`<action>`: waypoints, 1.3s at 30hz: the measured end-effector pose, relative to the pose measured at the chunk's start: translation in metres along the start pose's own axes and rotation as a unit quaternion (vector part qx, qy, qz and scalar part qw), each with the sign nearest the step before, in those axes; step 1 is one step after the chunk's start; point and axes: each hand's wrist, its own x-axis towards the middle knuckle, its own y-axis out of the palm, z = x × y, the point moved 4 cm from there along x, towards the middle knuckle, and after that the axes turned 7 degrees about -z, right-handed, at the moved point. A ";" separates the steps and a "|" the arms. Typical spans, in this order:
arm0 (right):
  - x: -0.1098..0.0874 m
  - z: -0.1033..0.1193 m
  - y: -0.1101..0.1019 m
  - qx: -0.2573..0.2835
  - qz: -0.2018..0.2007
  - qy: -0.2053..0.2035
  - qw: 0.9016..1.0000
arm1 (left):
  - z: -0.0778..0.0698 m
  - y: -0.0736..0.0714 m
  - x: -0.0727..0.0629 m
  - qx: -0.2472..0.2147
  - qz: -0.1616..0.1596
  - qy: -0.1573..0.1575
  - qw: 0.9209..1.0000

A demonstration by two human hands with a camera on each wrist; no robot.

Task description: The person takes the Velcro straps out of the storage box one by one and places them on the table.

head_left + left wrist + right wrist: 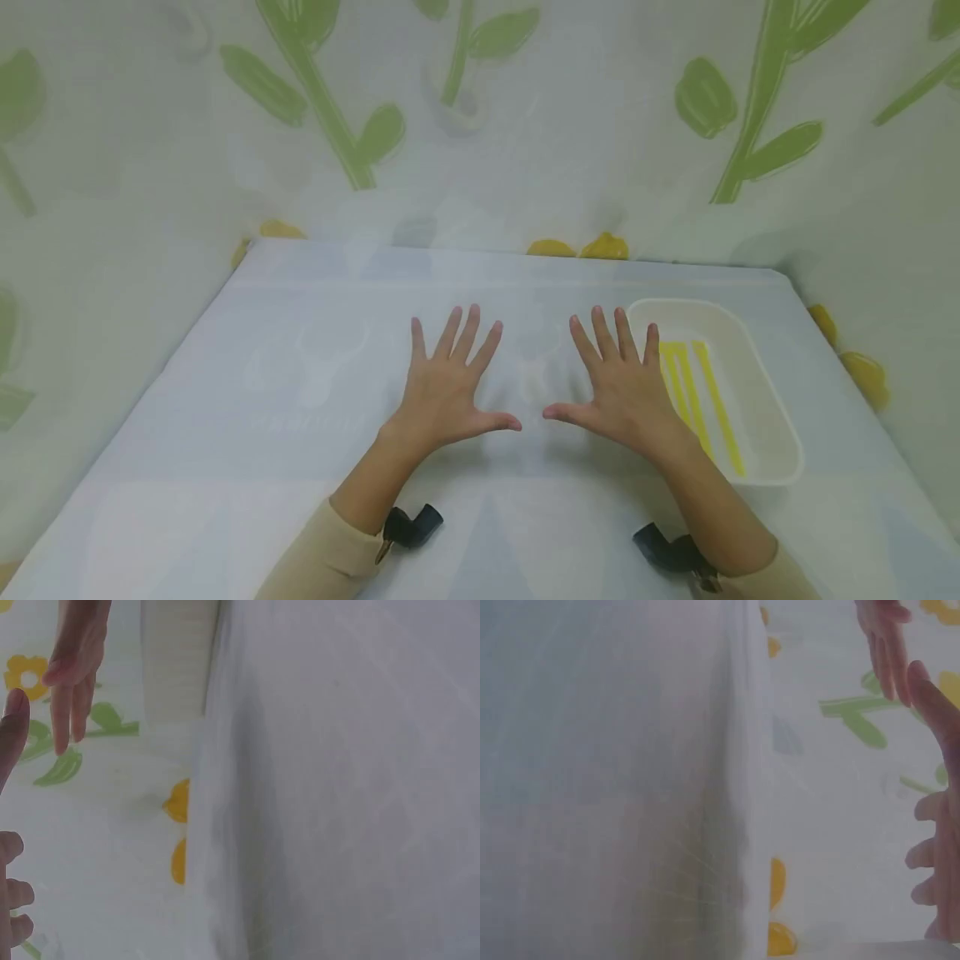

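Both hands hover above a white-covered table with fingers spread and palms down. My left hand (442,396) is left of the middle and holds nothing. Opposite it, my right hand (630,396) also holds nothing; its little finger and wrist overlap the near side of a white tray (761,417) in the head view. Inside that tray lie several yellow strips (716,400), partly hidden behind the right hand and forearm. The two thumbs point at each other with a gap between them. In the left wrist view the tray's wall (176,660) shows beyond the fingers.
The table (262,375) is covered with a pale cloth and ends at a back edge by a wall (562,150) printed with green leaves and yellow flowers. Black wrist-worn devices (412,527) sit by both beige sleeves (322,554).
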 end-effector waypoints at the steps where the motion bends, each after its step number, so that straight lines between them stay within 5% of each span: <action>1: -0.001 -0.001 0.000 0.000 0.004 0.003 1.000 | 0.000 0.001 0.000 0.002 -0.001 0.001 1.000; 11: -0.006 -0.013 -0.003 -0.016 0.017 0.023 0.999 | -0.002 0.005 0.004 -0.004 -0.018 0.013 1.000; 39: -0.026 -0.053 -0.023 -0.015 0.007 0.061 0.998 | -0.036 0.010 0.037 -0.020 0.060 0.023 0.998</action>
